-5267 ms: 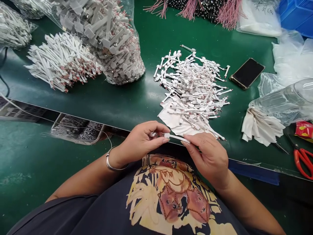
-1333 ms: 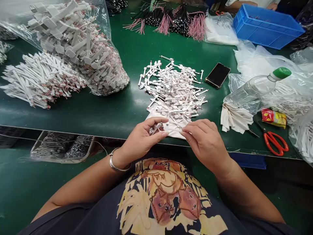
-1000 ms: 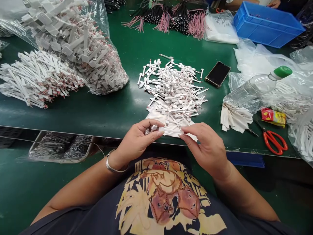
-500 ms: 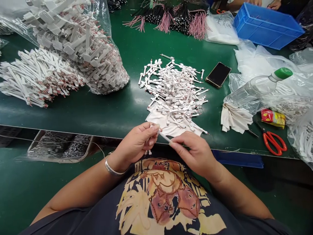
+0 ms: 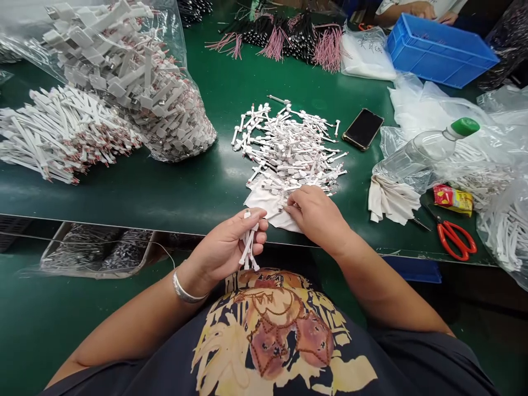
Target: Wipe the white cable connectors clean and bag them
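Note:
My left hand (image 5: 239,236), palm partly up, is closed around several short white USB cables (image 5: 248,250). Their ends hang below the fingers, and one metal plug sticks up by the thumb. My right hand (image 5: 319,217) reaches to the near edge of a loose heap of short white USB cables (image 5: 297,143). Its thumb and forefinger pinch at a cable's plug end (image 5: 281,205) there; the rest of that cable is hidden by the hand and the heap. Under the heap's near side lies a white cloth (image 5: 258,199).
At left stand a clear bag of white cables (image 5: 165,110) and a bundled cable stack (image 5: 61,132). On the right are a phone (image 5: 363,129), bottle (image 5: 424,148), cloth (image 5: 391,198), snack packet (image 5: 452,199) and red-handled scissors (image 5: 456,239). A co-worker's hands show behind a blue bin (image 5: 441,52).
My right hand has left the cable held between both hands and moved forward to the heap. My left hand has turned, showing the bunch of cables hanging from it.

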{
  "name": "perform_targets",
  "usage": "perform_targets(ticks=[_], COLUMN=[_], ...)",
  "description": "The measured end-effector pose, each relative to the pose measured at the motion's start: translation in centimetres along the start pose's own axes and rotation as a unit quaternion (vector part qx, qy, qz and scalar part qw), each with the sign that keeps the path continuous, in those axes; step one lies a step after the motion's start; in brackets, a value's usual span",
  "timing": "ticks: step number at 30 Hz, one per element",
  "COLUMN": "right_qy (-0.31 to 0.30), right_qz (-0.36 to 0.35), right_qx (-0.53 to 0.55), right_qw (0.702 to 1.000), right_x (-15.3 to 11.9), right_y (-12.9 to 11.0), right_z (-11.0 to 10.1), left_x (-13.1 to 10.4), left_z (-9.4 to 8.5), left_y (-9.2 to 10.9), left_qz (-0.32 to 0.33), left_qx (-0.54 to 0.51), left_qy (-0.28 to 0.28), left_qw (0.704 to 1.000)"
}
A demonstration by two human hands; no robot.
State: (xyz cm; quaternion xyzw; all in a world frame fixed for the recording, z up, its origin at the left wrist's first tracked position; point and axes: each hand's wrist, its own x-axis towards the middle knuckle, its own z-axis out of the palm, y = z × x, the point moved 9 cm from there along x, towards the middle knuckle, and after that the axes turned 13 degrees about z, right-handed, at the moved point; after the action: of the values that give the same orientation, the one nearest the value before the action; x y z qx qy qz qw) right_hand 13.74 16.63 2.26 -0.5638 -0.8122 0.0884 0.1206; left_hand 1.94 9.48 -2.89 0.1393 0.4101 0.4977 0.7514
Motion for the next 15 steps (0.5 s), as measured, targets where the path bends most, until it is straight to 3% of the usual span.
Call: perform_targets(ticks=[4,6,7,9,11,13,15], right_qy=[-0.007,0.023,0.033,0.024,-0.02,-0.059,-0.083], right_qz=[0.024,0.066,0.094,0.155,0.206,0.243,0.269], right_qx=[0.069,0.182,0.267,0.461,0.62,0.708,0.748], right_qw=[0.997,0.981,0.959,0.873,0.757,0.661,0.601], right_x=[0.1,-0.4,-0.8,-1.8,-2.9,-3.9,-4.7], right_y=[0.6,1.5,2.1,3.0,2.8,2.0,1.3], right_z=[-0.8,-2.2,-2.7,-2.7,-1.4,0.0,1.2], left_x=[0.0,0.0,0.0,-0.1,-0.3,-0.6,-0.9], left_z=[0.6,1.0,1.2,1.7,2.5,3.3,3.8], left_y=[0.5,0.9,1.1,1.9,2.5,2.9,3.4], left_qz=[0.026,0.053,0.077,0.137,0.193,0.239,0.285], left_qx=[0.016,0.064,0.104,0.2,0.286,0.345,0.388], left_qy=[-0.063,-0.092,-0.098,-0.096,-0.097,-0.107,-0.113], left_qw=[0.998,0.992,0.987,0.965,0.934,0.902,0.869])
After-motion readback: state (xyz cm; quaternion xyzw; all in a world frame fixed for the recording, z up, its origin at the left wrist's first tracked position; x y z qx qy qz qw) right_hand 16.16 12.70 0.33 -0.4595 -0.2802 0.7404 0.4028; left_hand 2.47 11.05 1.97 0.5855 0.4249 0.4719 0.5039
